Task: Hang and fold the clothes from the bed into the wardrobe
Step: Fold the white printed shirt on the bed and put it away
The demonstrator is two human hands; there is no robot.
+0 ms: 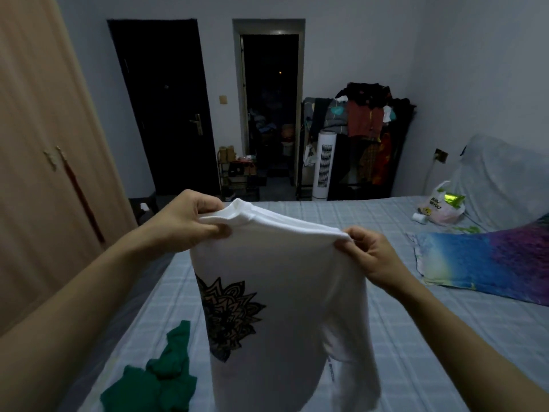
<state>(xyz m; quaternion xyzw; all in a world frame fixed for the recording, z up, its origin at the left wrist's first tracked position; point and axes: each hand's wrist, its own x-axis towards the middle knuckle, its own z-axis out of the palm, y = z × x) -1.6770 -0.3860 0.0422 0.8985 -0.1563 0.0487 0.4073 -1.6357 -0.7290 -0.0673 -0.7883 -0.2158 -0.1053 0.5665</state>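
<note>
Dim bedroom, grey-blue checked bed (371, 307) filling the lower frame, tan wardrobe (44, 144) doors closed along the left side. White T-shirt (285, 292) held up in the air over the bed's near half – folded lengthwise, top edge stretched between both hands, rest hanging straight down out of frame. Black and tan mandala-style print on its left half, cut off by the fold; small dark tag or lettering low on the right side, unreadable. Left hand (184, 221) gripping the collar end, fingers curled round bunched fabric, thumb underneath. Right hand (371, 257) pinching the other top corner, fingers curled in. Green garment (160, 376) crumpled on the bed near its left edge, low in frame, apart from the shirt. Rainbow tie-dye pillow (487, 266) at the bed's right edge, plastic bag (439, 208) with a shiny green packet towards the far right corner. Beyond the far edge – dark door (166, 108), open doorway (270, 108), white tower fan (323, 165), clothes rack (368, 135) piled with dark and orange items, low shelf of shoes (237, 173).
</note>
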